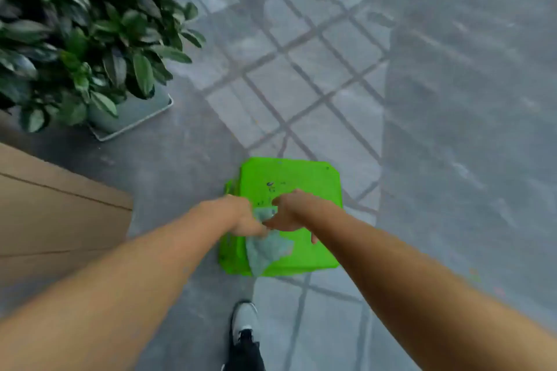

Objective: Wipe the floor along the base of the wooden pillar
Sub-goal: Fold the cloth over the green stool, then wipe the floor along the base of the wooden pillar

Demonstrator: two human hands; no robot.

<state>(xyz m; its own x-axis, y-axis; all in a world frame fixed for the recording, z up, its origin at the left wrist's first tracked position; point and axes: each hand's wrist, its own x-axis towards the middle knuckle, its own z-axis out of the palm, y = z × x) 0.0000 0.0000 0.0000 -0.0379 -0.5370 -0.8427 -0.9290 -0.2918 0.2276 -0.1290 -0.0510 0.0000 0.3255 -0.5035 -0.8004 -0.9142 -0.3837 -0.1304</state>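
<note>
Both my hands meet over a bright green square bucket [304, 178] standing on the grey floor [452, 159]. My left hand [238, 214] and my right hand [289, 214] are each shut on a pale blue-grey cloth [266, 250], which hangs down between them over the bucket. The wooden pillar [54, 214] is the light brown panelled block at the left edge; its base meets the floor just left of my left forearm. The frame is blurred, so finger detail is unclear.
A large leafy potted plant [75, 39] in a pale square pot with a tray [135, 117] stands at the upper left, beyond the pillar. My shoe [245, 322] is on the floor below the bucket. Window shadows cross the floor.
</note>
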